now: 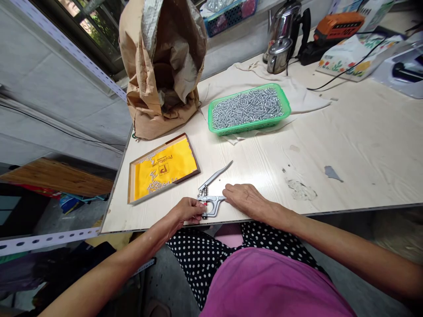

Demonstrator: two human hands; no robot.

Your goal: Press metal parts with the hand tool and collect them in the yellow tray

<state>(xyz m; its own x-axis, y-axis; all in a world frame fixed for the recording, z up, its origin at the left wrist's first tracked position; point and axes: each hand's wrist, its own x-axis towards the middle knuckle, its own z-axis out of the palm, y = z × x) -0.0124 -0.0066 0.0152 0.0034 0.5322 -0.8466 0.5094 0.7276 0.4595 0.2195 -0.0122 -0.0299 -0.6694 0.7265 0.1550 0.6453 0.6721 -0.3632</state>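
One pair of hand pliers [211, 199] sits near the table's [350, 136] close edge, its two handles spread wide; one shallow tray [131, 185] lies at ten o'clock from it, one green basket [247, 127] at one o'clock, and one paper sack [143, 94] at eleven. The left hand [190, 210] reaches in from eight o'clock, fingers bent in at the pliers' head; whether they grip it or a small piece cannot be told. The right hand [244, 199], palm down at three o'clock, has its fingers closed around the lower handle, hiding its end. The metal pieces heaped in the basket overlap too densely to count.
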